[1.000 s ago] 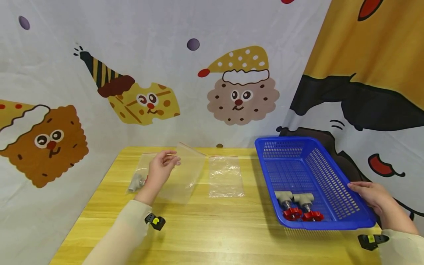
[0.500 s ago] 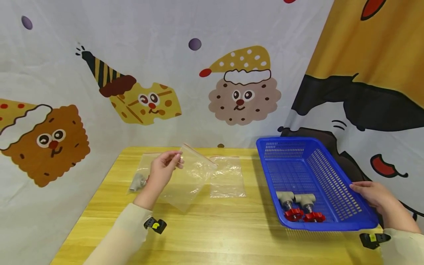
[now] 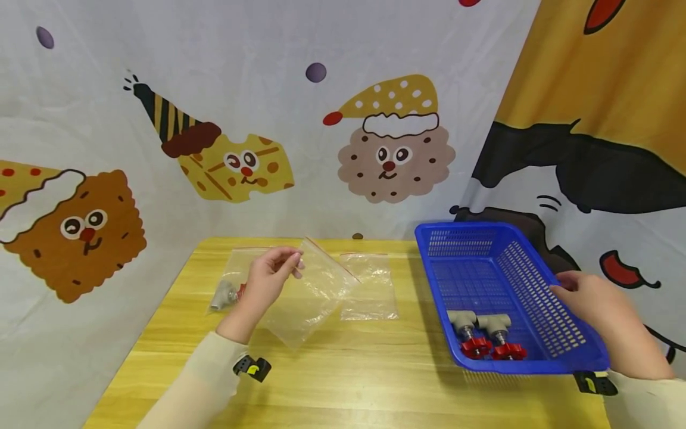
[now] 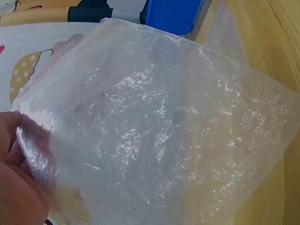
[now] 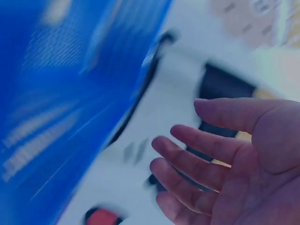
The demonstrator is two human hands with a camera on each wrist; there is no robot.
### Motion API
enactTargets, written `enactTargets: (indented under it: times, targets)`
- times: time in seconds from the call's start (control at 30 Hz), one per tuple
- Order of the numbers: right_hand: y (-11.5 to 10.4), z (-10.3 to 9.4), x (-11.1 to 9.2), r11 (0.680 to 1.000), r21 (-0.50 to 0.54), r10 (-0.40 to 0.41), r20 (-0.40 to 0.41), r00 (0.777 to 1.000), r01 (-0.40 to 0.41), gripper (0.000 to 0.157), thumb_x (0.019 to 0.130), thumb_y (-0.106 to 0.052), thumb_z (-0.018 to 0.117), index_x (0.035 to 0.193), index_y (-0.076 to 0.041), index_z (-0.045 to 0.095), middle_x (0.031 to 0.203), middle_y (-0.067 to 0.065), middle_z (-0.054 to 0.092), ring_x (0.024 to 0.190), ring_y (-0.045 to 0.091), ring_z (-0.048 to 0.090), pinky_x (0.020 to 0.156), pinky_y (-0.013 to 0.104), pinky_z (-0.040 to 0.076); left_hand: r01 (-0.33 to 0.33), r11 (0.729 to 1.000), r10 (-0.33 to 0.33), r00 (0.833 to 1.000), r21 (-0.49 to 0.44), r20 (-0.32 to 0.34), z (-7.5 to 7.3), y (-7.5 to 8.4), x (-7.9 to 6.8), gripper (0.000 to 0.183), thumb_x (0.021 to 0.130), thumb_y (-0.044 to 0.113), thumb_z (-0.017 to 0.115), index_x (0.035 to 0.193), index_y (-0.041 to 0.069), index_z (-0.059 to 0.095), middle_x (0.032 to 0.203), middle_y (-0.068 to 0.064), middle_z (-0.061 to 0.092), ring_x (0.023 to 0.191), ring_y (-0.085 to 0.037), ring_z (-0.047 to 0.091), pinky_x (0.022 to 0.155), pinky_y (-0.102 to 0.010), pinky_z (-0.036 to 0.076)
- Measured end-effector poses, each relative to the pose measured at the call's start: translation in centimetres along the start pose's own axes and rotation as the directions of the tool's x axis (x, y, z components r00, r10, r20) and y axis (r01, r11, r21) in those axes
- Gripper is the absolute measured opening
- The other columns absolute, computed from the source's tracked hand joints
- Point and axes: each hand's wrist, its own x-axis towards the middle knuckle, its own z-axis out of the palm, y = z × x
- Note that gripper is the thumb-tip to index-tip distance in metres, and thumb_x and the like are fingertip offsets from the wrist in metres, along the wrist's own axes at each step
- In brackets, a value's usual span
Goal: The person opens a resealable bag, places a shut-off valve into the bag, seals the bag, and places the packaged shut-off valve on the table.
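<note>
My left hand [image 3: 266,280] pinches a clear zip bag [image 3: 316,292] near its red-lined top corner, and the bag hangs tilted above the table. In the left wrist view, the crinkled bag [image 4: 131,126] fills most of the picture and looks flat. My right hand [image 3: 597,310] is over the right rim of the blue plastic basket [image 3: 466,280]. The right wrist view has that hand [image 5: 225,164] with fingers spread and loosely bent, apart from the basket. Two grey pipe valves [image 3: 495,330] with red handwheels lie at the basket's near end.
Another valve [image 3: 222,295] lies in a clear bag at the left, partly behind my left forearm. A flat zip bag [image 3: 370,289] lies mid-table. The wooden table [image 3: 343,375] ends at a cartoon-printed curtain [image 3: 321,214].
My left hand has shifted slightly right, drawing the pinched bag rightward and toward me. My right hand has let go of the basket's rim and risen over it.
</note>
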Motion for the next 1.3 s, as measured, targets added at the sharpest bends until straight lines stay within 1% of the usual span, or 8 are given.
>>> enactTargets:
  times: [0.13, 0.2, 0.37, 0.53, 0.63, 0.93, 1.13, 1.3]
  targets:
    - [-5.7, 0.0, -1.4, 0.987, 0.021, -0.155, -0.086, 0.984, 0.158, 0.045, 0.094, -0.031, 0.057, 0.121, 0.006, 0.056, 0.111, 0.033, 0.058, 0.096, 0.047, 0.055, 0.073, 0.060, 0.046, 0.005, 1.000, -0.004, 1.000, -0.019, 0.027, 0.3, 0.2, -0.1, 0.021, 0.094, 0.013, 0.059, 0.105, -0.003, 0.065, 0.088, -0.022, 0.066, 0.067, -0.012, 0.065, 0.065, -0.027, 0.057]
    - [-8.6, 0.1, -2.0, 0.972, 0.053, -0.223, -0.107, 0.969, 0.229, 0.042, 0.094, -0.031, 0.058, 0.121, 0.002, 0.059, 0.114, 0.029, 0.059, 0.101, 0.045, 0.055, 0.078, 0.061, 0.046, 0.009, 1.000, -0.009, 0.999, -0.012, 0.037, 0.4, 1.2, -0.3, 0.020, 0.094, 0.010, 0.058, 0.104, -0.005, 0.065, 0.089, -0.024, 0.066, 0.067, -0.015, 0.065, 0.066, -0.027, 0.057]
    - [-14.7, 0.9, -2.8, 0.902, 0.126, -0.391, -0.174, 0.904, 0.414, 0.027, 0.093, -0.024, 0.061, 0.113, -0.007, 0.066, 0.112, 0.015, 0.066, 0.103, 0.034, 0.059, 0.087, 0.055, 0.047, 0.029, 1.000, -0.029, 0.998, 0.007, 0.063, 0.8, 3.7, -0.8, 0.018, 0.094, 0.004, 0.056, 0.104, -0.009, 0.063, 0.089, -0.026, 0.065, 0.068, -0.022, 0.066, 0.069, -0.029, 0.057]
    - [-19.7, 2.5, -2.4, 0.820, 0.178, -0.492, -0.265, 0.829, 0.544, 0.017, 0.092, -0.016, 0.062, 0.107, -0.012, 0.069, 0.105, 0.005, 0.068, 0.092, 0.021, 0.062, 0.079, 0.043, 0.052, 0.053, 0.999, -0.054, 0.995, 0.013, 0.087, 1.1, 4.1, -1.1, 0.020, 0.095, 0.005, 0.055, 0.109, -0.007, 0.063, 0.093, -0.026, 0.065, 0.071, -0.026, 0.066, 0.070, -0.031, 0.057]
    - [-22.1, 3.2, -2.0, 0.782, 0.212, -0.520, -0.297, 0.801, 0.587, 0.017, 0.093, -0.018, 0.061, 0.107, -0.013, 0.069, 0.099, 0.001, 0.068, 0.086, 0.016, 0.060, 0.073, 0.036, 0.050, 0.050, 0.999, -0.051, 0.993, 0.006, 0.104, 1.4, 4.1, -1.2, 0.020, 0.095, 0.004, 0.055, 0.110, -0.007, 0.062, 0.094, -0.026, 0.065, 0.072, -0.027, 0.065, 0.070, -0.032, 0.058]
    - [-26.5, 4.2, -1.3, 0.736, 0.286, -0.556, -0.261, 0.789, 0.613, 0.020, 0.095, -0.024, 0.058, 0.110, -0.016, 0.069, 0.104, 0.000, 0.069, 0.091, 0.016, 0.062, 0.075, 0.036, 0.051, -0.012, 0.999, 0.003, 0.978, 0.046, 0.208, 2.1, 4.5, -1.6, 0.020, 0.097, 0.007, 0.051, 0.109, -0.003, 0.064, 0.088, -0.021, 0.066, 0.075, -0.031, 0.064, 0.071, -0.034, 0.057]
    - [-28.0, 5.2, -0.9, 0.721, 0.304, -0.609, -0.152, 0.779, 0.623, 0.016, 0.094, -0.022, 0.061, 0.104, -0.015, 0.071, 0.099, -0.001, 0.070, 0.079, 0.011, 0.060, 0.064, 0.027, 0.049, -0.036, 0.999, 0.026, 0.976, 0.041, 0.218, 2.7, 5.2, -1.7, 0.018, 0.097, 0.005, 0.051, 0.106, -0.003, 0.065, 0.085, -0.021, 0.066, 0.075, -0.032, 0.064, 0.072, -0.038, 0.057]
    - [-28.1, 6.1, -0.7, 0.700, 0.322, -0.649, -0.086, 0.756, 0.638, 0.012, 0.091, -0.019, 0.064, 0.097, -0.013, 0.074, 0.087, -0.003, 0.071, 0.077, 0.008, 0.060, 0.065, 0.023, 0.049, -0.032, 0.999, 0.025, 0.977, 0.033, 0.213, 2.7, 5.6, -1.8, 0.019, 0.097, 0.006, 0.051, 0.107, -0.003, 0.065, 0.085, -0.021, 0.066, 0.075, -0.032, 0.064, 0.074, -0.042, 0.056]
